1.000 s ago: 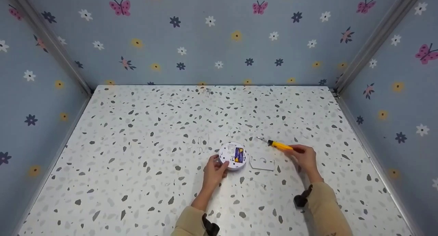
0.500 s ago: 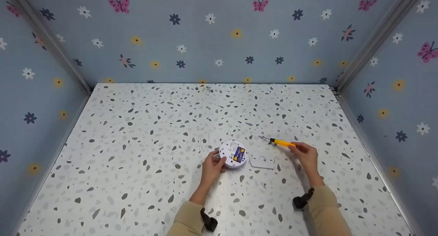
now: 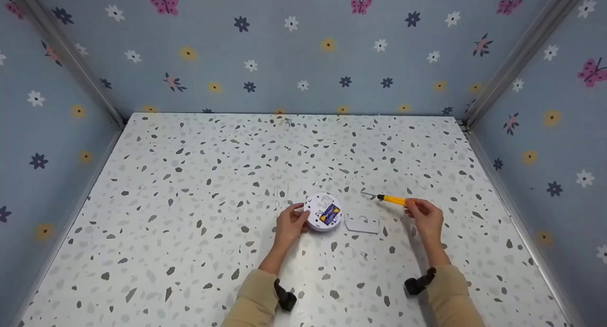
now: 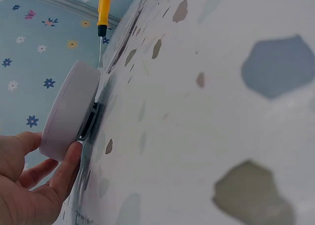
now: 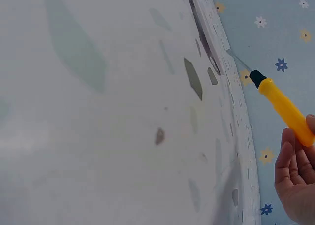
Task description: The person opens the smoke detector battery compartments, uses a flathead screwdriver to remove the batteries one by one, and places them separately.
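In the head view my left hand (image 3: 290, 225) grips the left edge of a round white battery device (image 3: 317, 204), its thumb on top and fingers beneath. Purple-and-yellow batteries (image 3: 330, 215) show in the device's upward face. From the left wrist view, the device (image 4: 69, 112) sits tilted, with a dark part on its underside close to the table. My right hand (image 3: 427, 217) pinches the handle end of a yellow screwdriver (image 3: 393, 200). Its metal shaft points left, apart from the device. A flat white cover plate (image 3: 363, 224) lies on the table between the device and my right hand.
The table (image 3: 189, 251) has a white speckled top. Blue flowered panels (image 3: 303, 47) enclose it at the back and both sides, with metal rails at the corners. Black wrist cameras (image 3: 285, 299) are strapped to both sleeves.
My left hand has turned the device clockwise and shifted slightly left. The screwdriver has swung nearer level, and my right hand holds it closer to the handle's end. The plate stays put.
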A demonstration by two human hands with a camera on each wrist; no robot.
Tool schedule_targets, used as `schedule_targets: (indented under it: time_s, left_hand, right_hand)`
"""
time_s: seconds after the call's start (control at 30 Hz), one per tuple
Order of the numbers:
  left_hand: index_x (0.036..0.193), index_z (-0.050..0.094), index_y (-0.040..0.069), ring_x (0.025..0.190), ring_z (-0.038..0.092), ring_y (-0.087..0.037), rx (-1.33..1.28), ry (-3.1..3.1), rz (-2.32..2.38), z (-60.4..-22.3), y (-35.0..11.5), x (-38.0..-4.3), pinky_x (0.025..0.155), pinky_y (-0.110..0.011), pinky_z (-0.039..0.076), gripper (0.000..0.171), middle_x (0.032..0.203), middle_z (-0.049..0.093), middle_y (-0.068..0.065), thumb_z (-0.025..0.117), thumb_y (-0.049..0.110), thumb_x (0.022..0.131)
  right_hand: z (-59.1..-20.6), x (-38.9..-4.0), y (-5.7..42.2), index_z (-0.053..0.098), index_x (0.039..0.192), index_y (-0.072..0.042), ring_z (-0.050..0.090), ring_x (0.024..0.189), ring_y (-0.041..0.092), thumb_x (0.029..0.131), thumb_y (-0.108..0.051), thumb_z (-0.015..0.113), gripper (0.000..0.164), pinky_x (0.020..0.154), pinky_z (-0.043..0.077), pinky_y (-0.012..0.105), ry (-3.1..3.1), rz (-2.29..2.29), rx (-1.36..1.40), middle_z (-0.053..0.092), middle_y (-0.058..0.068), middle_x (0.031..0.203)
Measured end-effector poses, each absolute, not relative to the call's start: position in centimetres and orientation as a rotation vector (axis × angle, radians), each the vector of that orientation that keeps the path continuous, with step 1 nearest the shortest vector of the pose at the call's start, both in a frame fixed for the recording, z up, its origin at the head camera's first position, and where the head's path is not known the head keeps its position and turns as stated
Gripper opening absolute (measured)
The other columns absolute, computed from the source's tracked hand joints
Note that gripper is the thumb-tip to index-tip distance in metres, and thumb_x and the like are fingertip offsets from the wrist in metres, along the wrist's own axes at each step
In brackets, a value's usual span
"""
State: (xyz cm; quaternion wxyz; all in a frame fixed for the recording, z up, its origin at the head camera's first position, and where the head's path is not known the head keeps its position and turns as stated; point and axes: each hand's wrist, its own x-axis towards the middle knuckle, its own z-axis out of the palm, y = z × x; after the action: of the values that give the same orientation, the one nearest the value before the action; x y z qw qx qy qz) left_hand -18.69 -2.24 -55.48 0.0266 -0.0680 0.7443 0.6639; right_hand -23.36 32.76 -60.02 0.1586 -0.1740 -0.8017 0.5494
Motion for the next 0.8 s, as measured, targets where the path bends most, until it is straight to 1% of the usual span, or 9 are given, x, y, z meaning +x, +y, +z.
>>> schedule_targets:
  time_s: [0.2,0.37,0.5,0.67,0.8]
  left_hand:
    - [0.114,0.056,0.000,0.065,0.060,-0.016,-0.254,2.344,1.946,-55.3,-2.4,-19.4,0.055,-0.026,0.052,0.032,0.085,0.058,-0.011,0.059,0.014,0.086]
    - [0.113,0.057,0.001,0.065,0.058,-0.014,-0.258,2.344,1.929,-55.1,-2.4,-19.8,0.055,-0.026,0.052,0.031,0.086,0.057,-0.010,0.059,0.014,0.085]
    - [0.112,0.058,0.001,0.065,0.058,-0.014,-0.229,2.400,1.883,-54.9,-2.5,-20.0,0.054,-0.025,0.051,0.030,0.085,0.058,-0.010,0.059,0.014,0.085]
    - [0.113,0.058,0.002,0.072,0.057,-0.014,-0.199,2.462,1.794,-54.5,-2.6,-20.4,0.057,-0.024,0.050,0.030,0.088,0.059,-0.008,0.057,0.016,0.086]
    - [0.111,0.059,0.002,0.077,0.057,-0.016,-0.166,2.503,1.739,-54.4,-2.6,-20.7,0.062,-0.025,0.049,0.029,0.089,0.060,-0.009,0.057,0.016,0.086]
  right_hand:
    - [-60.0,-22.8,32.6,0.067,0.091,-0.010,0.062,0.066,0.016,0.077,-0.039,0.064,0.033,0.058,0.051,0.021,-2.290,1.550,-0.477,0.065,0.005,0.081]
    - [-59.8,-22.2,32.2,0.066,0.091,-0.009,0.061,0.064,0.018,0.076,-0.040,0.064,0.035,0.057,0.051,0.020,-2.277,1.591,-0.491,0.065,0.007,0.079]
    - [-59.5,-21.6,31.9,0.066,0.088,-0.007,0.060,0.062,0.020,0.075,-0.039,0.066,0.034,0.056,0.051,0.021,-2.241,1.655,-0.474,0.064,0.010,0.076]
    - [-59.3,-21.1,31.7,0.067,0.089,-0.009,0.059,0.061,0.020,0.074,-0.042,0.066,0.036,0.051,0.049,0.020,-2.243,1.684,-0.486,0.064,0.009,0.076]
    - [-59.6,-20.9,31.8,0.066,0.092,-0.012,0.058,0.063,0.019,0.074,-0.048,0.064,0.039,0.045,0.044,0.018,-2.304,1.629,-0.508,0.065,0.007,0.078]
